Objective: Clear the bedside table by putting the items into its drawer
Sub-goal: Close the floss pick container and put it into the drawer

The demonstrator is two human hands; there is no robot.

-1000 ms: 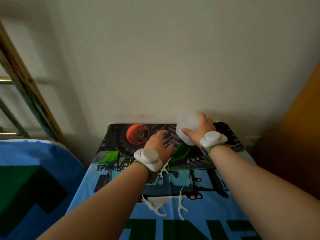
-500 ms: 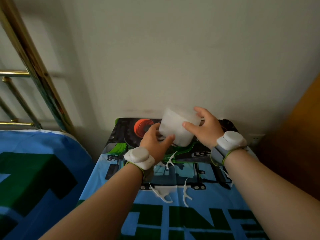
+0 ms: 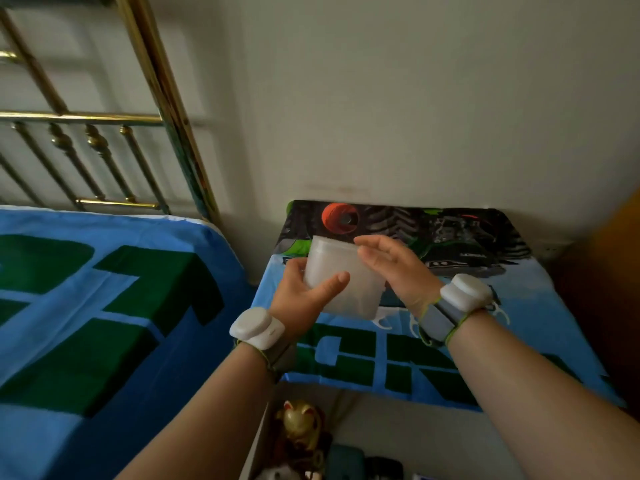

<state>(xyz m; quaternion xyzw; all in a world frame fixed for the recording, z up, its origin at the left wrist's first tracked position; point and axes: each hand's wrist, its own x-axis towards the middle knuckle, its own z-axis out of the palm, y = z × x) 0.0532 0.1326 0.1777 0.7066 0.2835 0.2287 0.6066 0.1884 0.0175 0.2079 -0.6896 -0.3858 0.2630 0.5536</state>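
Note:
A translucent white plastic container is held in the air over the front left part of the bedside table, which is covered by a blue, green and black printed cloth. My left hand grips the container from below, thumb across its front. My right hand has its fingers stretched flat against the container's right side. Small white floss picks lie on the cloth under my hands. Below the table's front edge, the drawer stands open.
Inside the drawer sit a gold cat figurine and some dark items. A bed with a blue and green cover and a brass headboard lies to the left. An orange-brown wooden surface stands on the right.
The container came off the back of the table and moved toward me and left. My left hand took hold of it, my right hand's grip loosened, and the open drawer came into view.

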